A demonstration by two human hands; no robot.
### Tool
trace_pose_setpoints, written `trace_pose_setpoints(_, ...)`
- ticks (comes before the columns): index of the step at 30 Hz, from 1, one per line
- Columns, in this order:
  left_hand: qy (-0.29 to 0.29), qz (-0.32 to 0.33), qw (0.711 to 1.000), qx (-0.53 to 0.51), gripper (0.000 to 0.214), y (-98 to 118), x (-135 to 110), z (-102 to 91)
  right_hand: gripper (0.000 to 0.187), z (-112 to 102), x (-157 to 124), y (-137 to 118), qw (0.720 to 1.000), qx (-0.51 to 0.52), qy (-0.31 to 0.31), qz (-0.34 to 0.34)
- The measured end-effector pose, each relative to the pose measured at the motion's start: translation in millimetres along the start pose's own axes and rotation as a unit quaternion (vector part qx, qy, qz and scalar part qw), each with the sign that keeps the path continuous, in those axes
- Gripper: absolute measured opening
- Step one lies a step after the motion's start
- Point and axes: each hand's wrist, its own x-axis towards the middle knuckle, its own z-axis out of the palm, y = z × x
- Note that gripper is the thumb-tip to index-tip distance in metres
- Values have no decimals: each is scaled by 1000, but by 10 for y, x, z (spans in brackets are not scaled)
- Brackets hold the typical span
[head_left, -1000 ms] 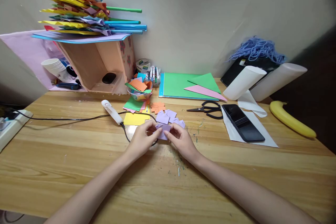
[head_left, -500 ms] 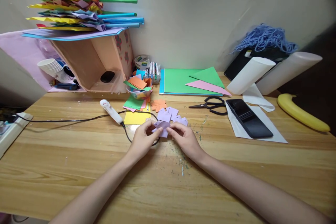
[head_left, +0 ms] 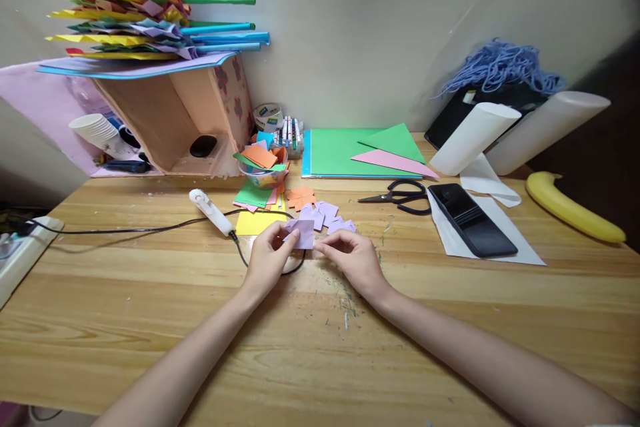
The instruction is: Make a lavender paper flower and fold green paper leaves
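Observation:
My left hand (head_left: 267, 257) pinches a small folded lilac paper piece (head_left: 301, 233) just above the wooden table (head_left: 150, 320). My right hand (head_left: 350, 257) sits beside it with thumb and forefinger pinched at the paper's right lower edge. Right behind the hands lie several more folded lilac pieces (head_left: 325, 213) and orange pieces (head_left: 301, 197). A yellow paper square (head_left: 255, 222) lies to the left of them.
A white corded tool (head_left: 210, 211) lies to the left, its black cable looping under my left hand. Black scissors (head_left: 400, 197), a phone (head_left: 470, 218) on white paper, a banana (head_left: 570, 210), green sheets (head_left: 350, 150), a bowl of paper scraps (head_left: 263, 170) and a cardboard box (head_left: 180, 120) stand behind.
The lilac piece has been lifted and turned slightly toward my left hand. My right hand has slid to its right edge. The view has shifted a little.

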Motion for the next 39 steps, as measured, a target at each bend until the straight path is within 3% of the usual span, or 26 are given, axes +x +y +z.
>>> trace_pose_setpoints(5, 24, 34, 998, 38, 21, 22, -4, -9, 27, -10, 12, 3, 1000, 1, -22, -22)
trace_pose_setpoints(10, 100, 63, 990, 79, 21, 24, 26, -38, 28, -17, 14, 21, 997, 23, -62, -28)
trace_pose_setpoints(13, 125, 41, 989, 64, 21, 16, 38, -62, 33, -23, 0, 3, 996, 24, -79, -36)
trace_pose_setpoints(20, 111, -13, 993, 23, 26, 3, 48, -81, 62, -43, -26, -42, 995, 48, -89, -27)
trace_pose_setpoints(25, 108, -12, 994, 22, 25, 5, 56, -83, 47, -36, -14, 21, 996, 33, -85, -20)
trace_pose_setpoints(35, 107, -21, 994, 27, 26, -15, 54, -90, 14, -18, -26, -22, 993, 33, -75, -81)
trace_pose_setpoints(39, 111, -20, 993, 29, 27, -17, 60, -90, 14, -25, -41, -30, 993, 31, -79, -77)
